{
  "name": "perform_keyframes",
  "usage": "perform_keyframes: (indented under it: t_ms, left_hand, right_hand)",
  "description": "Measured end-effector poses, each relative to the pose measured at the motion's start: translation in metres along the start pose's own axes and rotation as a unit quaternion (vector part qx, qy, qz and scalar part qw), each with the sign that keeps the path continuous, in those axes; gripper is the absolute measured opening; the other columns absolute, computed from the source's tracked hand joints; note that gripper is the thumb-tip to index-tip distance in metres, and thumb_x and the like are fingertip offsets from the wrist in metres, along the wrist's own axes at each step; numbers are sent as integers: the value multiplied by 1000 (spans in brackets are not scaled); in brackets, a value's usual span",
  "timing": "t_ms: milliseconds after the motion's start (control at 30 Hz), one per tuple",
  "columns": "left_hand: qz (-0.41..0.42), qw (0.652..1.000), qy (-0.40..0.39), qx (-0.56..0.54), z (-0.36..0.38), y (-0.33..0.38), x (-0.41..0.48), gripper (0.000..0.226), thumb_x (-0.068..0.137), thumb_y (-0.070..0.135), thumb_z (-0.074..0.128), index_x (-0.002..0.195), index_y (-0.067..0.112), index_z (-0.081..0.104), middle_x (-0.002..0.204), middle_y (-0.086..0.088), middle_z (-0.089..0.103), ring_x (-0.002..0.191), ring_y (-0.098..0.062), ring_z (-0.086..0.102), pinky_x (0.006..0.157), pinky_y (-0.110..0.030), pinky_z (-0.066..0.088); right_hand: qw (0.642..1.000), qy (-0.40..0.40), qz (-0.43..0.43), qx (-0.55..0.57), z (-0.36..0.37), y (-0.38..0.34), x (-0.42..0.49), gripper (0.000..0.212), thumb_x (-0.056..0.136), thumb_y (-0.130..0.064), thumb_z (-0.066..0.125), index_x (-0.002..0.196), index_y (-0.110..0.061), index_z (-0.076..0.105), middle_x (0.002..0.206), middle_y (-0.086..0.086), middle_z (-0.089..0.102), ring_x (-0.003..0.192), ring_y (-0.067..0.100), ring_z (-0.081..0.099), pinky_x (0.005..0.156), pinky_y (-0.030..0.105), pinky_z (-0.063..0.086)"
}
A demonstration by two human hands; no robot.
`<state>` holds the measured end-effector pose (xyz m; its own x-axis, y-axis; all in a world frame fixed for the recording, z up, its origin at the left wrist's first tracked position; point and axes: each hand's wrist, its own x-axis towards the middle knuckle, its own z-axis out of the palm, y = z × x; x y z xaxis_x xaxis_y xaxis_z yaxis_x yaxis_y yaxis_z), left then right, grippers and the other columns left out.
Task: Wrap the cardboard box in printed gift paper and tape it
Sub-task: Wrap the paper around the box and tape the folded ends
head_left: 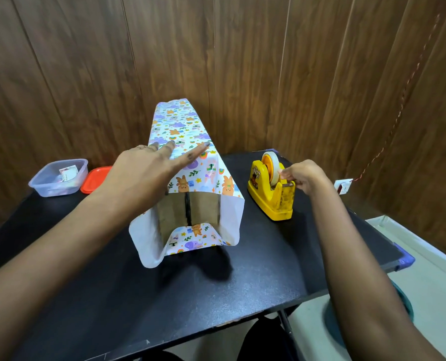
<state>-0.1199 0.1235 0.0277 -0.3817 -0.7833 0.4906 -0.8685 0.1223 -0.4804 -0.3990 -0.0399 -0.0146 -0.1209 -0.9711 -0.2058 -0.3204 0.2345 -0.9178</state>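
A long cardboard box (188, 209) lies on the black table (164, 295), its near end bare. Printed gift paper (182, 126) with animal figures covers its top and sides, and loose white flaps stick out around the near end. My left hand (149, 165) presses flat on the paper on top of the box, fingers straight and spread. To the right of the box stands a yellow tape dispenser (271, 194) with a roll of clear tape. My right hand (301, 175) pinches the tape end at the dispenser's cutter.
A clear plastic tub (59, 178) with small items and a red lid (95, 179) beside it sit at the table's back left. A wood-panelled wall stands close behind. The table's right edge drops to a pale floor with a teal bin (404, 303).
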Motion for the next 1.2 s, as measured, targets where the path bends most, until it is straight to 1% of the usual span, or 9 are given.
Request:
perform_keyframes:
  t_ms: [100, 233, 300, 433, 533, 700, 833, 1033, 1200]
  left_hand:
    - [8, 1000, -1, 4, 0, 1, 1, 108, 86, 24, 63, 130, 49, -32, 145, -10, 41, 122, -33, 51, 70, -31, 47]
    - [0, 1000, -10, -8, 2, 0, 1, 112, 85, 25, 65, 128, 49, -35, 145, -11, 42, 121, -34, 52, 70, -32, 49]
    - [7, 1000, 9, -14, 4, -1, 1, 117, 80, 21, 71, 132, 50, -29, 140, -13, 48, 115, -37, 56, 65, -32, 49]
    - [-4, 1000, 3, -7, 5, -2, 1, 111, 80, 22, 71, 135, 47, -22, 141, -11, 47, 116, -35, 56, 59, -29, 44]
    - [-15, 999, -31, -18, -2, 2, 1, 126, 61, 14, 85, 144, 45, -4, 122, -17, 62, 95, -39, 65, 49, -26, 42]
    - [-19, 998, -58, 6, -2, 1, 3, 126, 55, 15, 88, 143, 43, 2, 118, -17, 64, 93, -40, 66, 47, -25, 41]
    - [-23, 998, -52, -4, -4, 2, 2, 119, 55, 14, 87, 143, 41, 12, 117, -16, 65, 93, -38, 67, 46, -22, 29]
    - [-3, 1000, -27, 10, -4, 2, 3, 124, 41, 7, 91, 143, 31, 26, 103, -20, 69, 76, -39, 69, 46, -18, 26]
    - [-8, 999, -32, 3, -4, 2, 3, 124, 48, 8, 88, 145, 37, 15, 111, -18, 67, 81, -38, 68, 46, -20, 29]
  right_hand:
    - [999, 23, -11, 19, -3, 10, -8, 46, 81, -6, 71, 122, 6, 54, 133, 16, 52, 125, 30, 48, 97, 38, 42]
    - [997, 39, -21, 59, -5, 18, -17, 41, 84, -12, 68, 121, 2, 58, 130, 12, 55, 105, 21, 49, 80, 32, 40]
    - [996, 40, -33, 68, -7, 16, -20, 33, 85, -15, 67, 113, 2, 62, 118, 12, 60, 99, 20, 53, 74, 30, 40]
    - [992, -4, -14, 122, -9, 24, -24, 12, 90, -7, 56, 94, -4, 68, 70, 5, 56, 58, 10, 47, 54, 19, 38]
    - [988, -24, 26, 153, -5, 41, -23, 17, 92, -10, 55, 77, -9, 62, 64, 2, 52, 55, 10, 44, 53, 19, 39]
    - [979, 5, 41, 200, 8, 58, -19, 30, 88, -26, 65, 65, -10, 56, 59, 1, 51, 51, 10, 43, 48, 20, 38]
    - [957, 24, 36, 287, 21, 71, -20, 33, 86, -30, 67, 62, -10, 55, 39, -6, 49, 44, 8, 41, 43, 19, 37]
    - [889, 21, 94, 447, 39, 75, -26, 31, 87, -29, 66, 65, -10, 55, 34, -7, 46, 38, 6, 41, 41, 18, 37]
    - [853, 22, 131, 504, 43, 70, -25, 32, 85, -30, 67, 64, -9, 55, 33, -7, 43, 27, 3, 36, 33, 9, 33]
